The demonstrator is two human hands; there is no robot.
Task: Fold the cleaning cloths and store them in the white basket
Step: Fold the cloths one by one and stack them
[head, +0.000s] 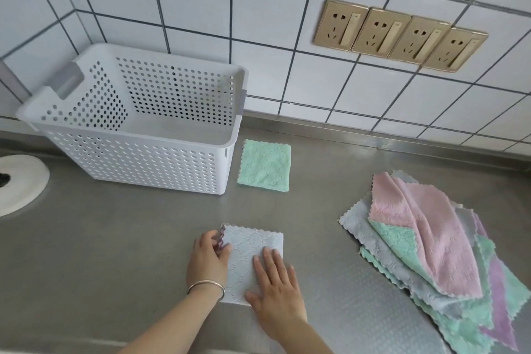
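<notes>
A light grey cloth [247, 250] lies folded on the steel counter near the front. My left hand [208, 260] pinches its left edge, where a purple underside shows. My right hand [275, 287] rests flat on the cloth's right half, fingers spread. A green cloth [264, 165] sits folded into a square farther back, just right of the white perforated basket [138, 152]. The basket's inside holds nothing that I can see. A loose pile of unfolded cloths [431, 253], pink, green, grey and purple, lies at the right.
The steel counter [115, 238] meets a white tiled wall with a row of gold sockets [399, 34]. A round white object [20, 181] sits at the left edge. The basket stands in the back left corner.
</notes>
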